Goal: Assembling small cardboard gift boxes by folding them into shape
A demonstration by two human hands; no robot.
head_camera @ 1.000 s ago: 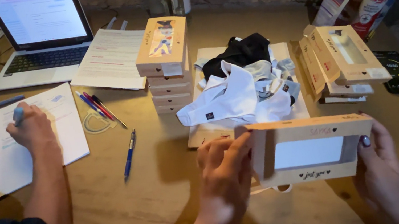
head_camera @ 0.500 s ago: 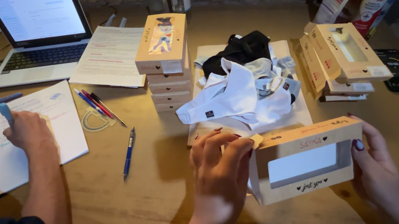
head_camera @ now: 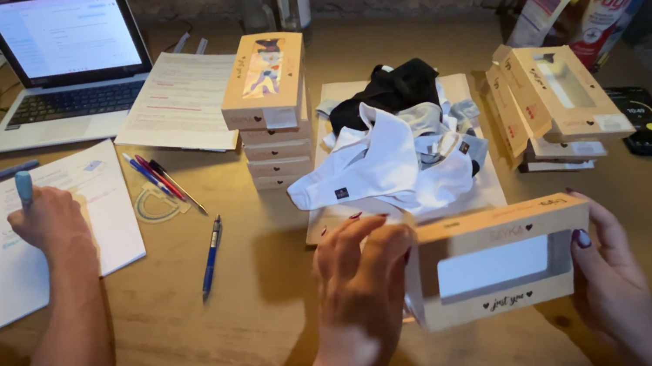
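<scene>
I hold windowed cardboard box [head_camera: 498,262] up over bench [head_camera: 276,306], between both hands. My left hand [head_camera: 359,292] grips box's left end, fingers curled round it. My right hand [head_camera: 615,276] pinches right end, thumb on front edge. Just behind box: pile of white and black clothes [head_camera: 390,146]. Stack of boxes [head_camera: 268,113] left of pile. Co-worker's hand [head_camera: 45,219] with blue pen [head_camera: 24,185] rests on notebook [head_camera: 43,230].

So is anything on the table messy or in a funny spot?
Yes. The white and black garments lie in a loose, crumpled heap mid-table, while the cardboard boxes beside them are stacked neatly. A blue pen lies apart from the other pens.
</scene>
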